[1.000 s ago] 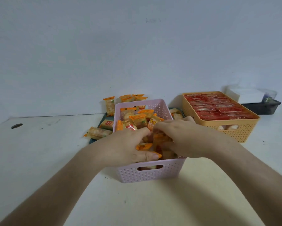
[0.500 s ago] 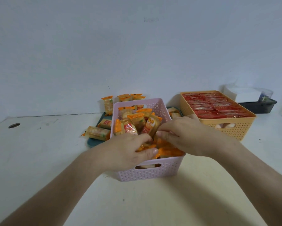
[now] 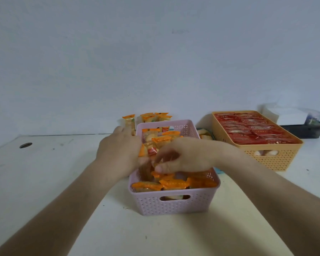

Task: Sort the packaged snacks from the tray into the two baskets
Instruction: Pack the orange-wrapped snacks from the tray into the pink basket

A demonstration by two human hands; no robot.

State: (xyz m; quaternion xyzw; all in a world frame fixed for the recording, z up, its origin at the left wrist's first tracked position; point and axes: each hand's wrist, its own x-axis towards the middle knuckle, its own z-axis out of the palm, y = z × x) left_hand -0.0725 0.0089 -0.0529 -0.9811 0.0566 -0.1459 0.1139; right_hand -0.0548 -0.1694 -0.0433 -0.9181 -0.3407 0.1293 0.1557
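Our right hand (image 3: 185,156) pinches an orange snack packet (image 3: 156,164) over the pink basket (image 3: 174,202); our left hand (image 3: 118,154) rests beside it, fingers (image 3: 119,131) loosely together.

A: Free room? Table (image 3: 44,182) bare left of pink basket (image 3: 174,206), and in front of it.
B: Blockers: left hand (image 3: 118,152) sits over basket's left rim, right hand (image 3: 183,156) over its middle. Orange packets (image 3: 168,183) fill the inside.
A: Right side?
B: Orange basket (image 3: 277,159) near, narrow gap between. Upright packets (image 3: 129,122) just behind, wall beyond.
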